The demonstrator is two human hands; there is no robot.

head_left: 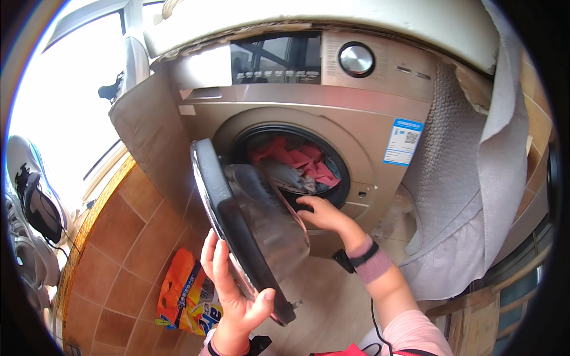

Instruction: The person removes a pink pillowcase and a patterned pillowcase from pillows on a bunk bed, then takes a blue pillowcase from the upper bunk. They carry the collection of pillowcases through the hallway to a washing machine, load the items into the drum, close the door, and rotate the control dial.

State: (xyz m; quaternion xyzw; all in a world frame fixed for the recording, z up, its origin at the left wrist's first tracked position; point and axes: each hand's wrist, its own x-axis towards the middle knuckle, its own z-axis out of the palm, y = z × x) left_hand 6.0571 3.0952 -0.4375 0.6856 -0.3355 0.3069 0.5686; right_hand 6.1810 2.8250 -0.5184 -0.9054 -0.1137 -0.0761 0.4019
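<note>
The washing machine door, a dark ring with a chrome edge and a clear glass bowl, stands swung out to the left. My left hand grips its lower outer edge, thumb on one side and fingers on the other. At the lower rim of the drum opening, my right hand has its bent fingers around the dark rubber door seal; the glass bowl is close beside the fingertips. Inside the drum lies a heap of laundry, pink, grey and patterned.
The washing machine has a dial and dark display on top. A grey quilted cover hangs down its right side. An orange detergent bag stands by the tiled wall at left. Shoes sit on the window ledge; a wooden rack is at lower right.
</note>
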